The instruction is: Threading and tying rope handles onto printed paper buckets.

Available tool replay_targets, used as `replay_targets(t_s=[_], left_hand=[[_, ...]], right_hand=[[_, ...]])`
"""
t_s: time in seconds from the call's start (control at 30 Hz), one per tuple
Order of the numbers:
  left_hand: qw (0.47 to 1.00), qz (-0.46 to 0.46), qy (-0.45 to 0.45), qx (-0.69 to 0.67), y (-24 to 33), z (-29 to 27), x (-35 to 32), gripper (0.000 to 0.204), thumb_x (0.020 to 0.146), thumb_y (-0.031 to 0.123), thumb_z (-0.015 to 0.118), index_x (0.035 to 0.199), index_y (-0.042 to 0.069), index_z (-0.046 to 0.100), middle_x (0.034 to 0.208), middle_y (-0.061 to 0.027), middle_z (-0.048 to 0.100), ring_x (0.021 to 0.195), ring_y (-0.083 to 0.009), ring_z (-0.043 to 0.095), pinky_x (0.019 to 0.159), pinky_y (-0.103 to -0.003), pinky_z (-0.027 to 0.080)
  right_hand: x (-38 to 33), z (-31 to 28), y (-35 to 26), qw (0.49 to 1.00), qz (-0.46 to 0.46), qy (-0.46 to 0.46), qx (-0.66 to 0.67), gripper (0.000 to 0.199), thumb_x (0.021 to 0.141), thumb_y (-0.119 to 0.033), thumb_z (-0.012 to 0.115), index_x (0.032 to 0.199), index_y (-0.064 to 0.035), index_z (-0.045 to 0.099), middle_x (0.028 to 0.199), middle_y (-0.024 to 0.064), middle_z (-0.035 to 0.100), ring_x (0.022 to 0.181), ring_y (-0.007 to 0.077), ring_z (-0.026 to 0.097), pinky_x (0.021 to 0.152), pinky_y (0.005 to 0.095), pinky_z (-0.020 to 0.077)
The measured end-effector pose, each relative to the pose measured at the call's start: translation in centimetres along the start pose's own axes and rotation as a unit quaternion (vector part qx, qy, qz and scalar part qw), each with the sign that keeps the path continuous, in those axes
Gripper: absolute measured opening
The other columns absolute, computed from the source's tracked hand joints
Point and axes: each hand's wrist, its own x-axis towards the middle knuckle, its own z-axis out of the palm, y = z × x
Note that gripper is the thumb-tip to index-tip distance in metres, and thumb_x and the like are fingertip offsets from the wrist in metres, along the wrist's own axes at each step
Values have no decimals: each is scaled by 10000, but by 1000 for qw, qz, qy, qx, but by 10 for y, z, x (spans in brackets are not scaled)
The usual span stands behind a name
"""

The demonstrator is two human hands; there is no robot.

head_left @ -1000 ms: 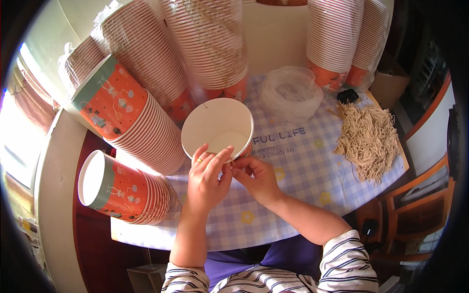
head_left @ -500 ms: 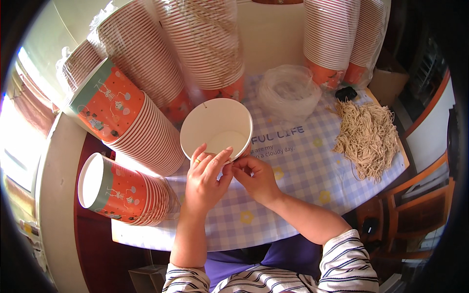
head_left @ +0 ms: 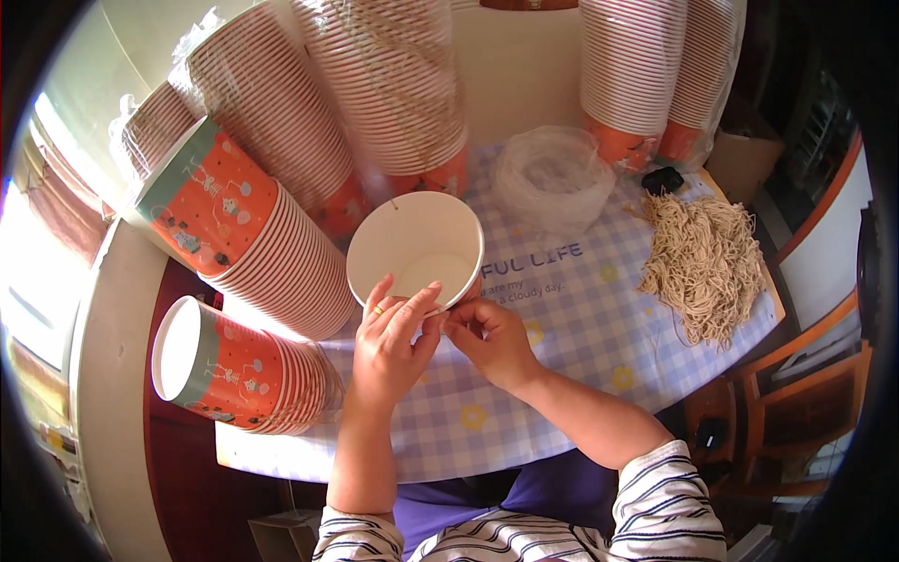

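A paper bucket (head_left: 417, 234), white inside, stands mouth tilted toward me on the checked tablecloth. A short bit of cord shows at its far rim. My left hand (head_left: 391, 332) grips the near rim, fingers inside and thumb outside; a ring is on one finger. Against the same rim, my right hand (head_left: 492, 342) is closed in a pinch, its fingertips meeting the left thumb. Whatever lies between those fingertips is too small to make out. To the right, a loose heap of beige cords (head_left: 707, 267) lies on the table.
Left of the bucket lean a tall nested stack of orange paper buckets (head_left: 220, 201) and a shorter stack with cords (head_left: 243, 365). Wrapped bucket stacks (head_left: 384, 84) line the back, others (head_left: 632, 70) the back right. A crumpled clear plastic bag (head_left: 552, 178) and a black object (head_left: 663, 180) lie nearby.
Hardly anything differs. My hands keep the same hold at the near rim, and the bucket has tilted or shifted very slightly.
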Motion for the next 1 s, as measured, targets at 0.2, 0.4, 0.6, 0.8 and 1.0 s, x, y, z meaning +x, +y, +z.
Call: replay_targets(t_s=[0.2, 0.4, 0.6, 0.8, 1.0], left_hand=[[1000, -21, -16, -15, 0, -4, 1, 442, 704, -47, 631, 1127, 79, 615, 818, -24, 660, 787, -181, 628, 1009, -471, 378], [999, -20, -25, -4, 1, -4, 1, 455, 695, -67, 602, 1126, 78, 613, 832, -36, 644, 809, -202, 612, 1010, -462, 367], [999, -38, -35, -8, 4, -5, 3, 451, 708, -66, 590, 1134, 81, 609, 823, -41, 642, 817, -206, 614, 998, -452, 369], [999, -23, -27, -9, 0, -6, -1, 432, 716, -83, 575, 1113, 80, 620, 840, -40, 636, 817, -209, 609, 1006, -463, 360], [999, -21, 16, -41, 0, -11, -5, 366, 732, -113, 584, 1034, 80, 654, 815, -21, 615, 802, -188, 596, 1024, -490, 330]], right_hand=[[4, -12, -5, 993, -33, -44, 102, 74, 840, -97, 649, 842, -27, 626, 791, -20, 610, 696, 47, 501, 645, 214, 418], [5, -10, -5, 990, -57, -35, 126, 88, 841, -109, 653, 822, -25, 635, 771, -20, 615, 683, 38, 498, 636, 210, 424], [5, -11, 1, 991, -61, -45, 114, 89, 834, -111, 651, 845, -23, 646, 773, -14, 627, 682, 42, 514, 632, 213, 432], [10, -26, -3, 995, 9, -93, 24, 140, 859, -163, 620, 852, -28, 657, 812, 10, 658, 691, 59, 555, 635, 224, 450], [40, -59, 21, 988, 48, 143, 38, 217, 887, -282, 606, 858, -68, 630, 787, -5, 606, 690, 60, 500, 650, 215, 397]])
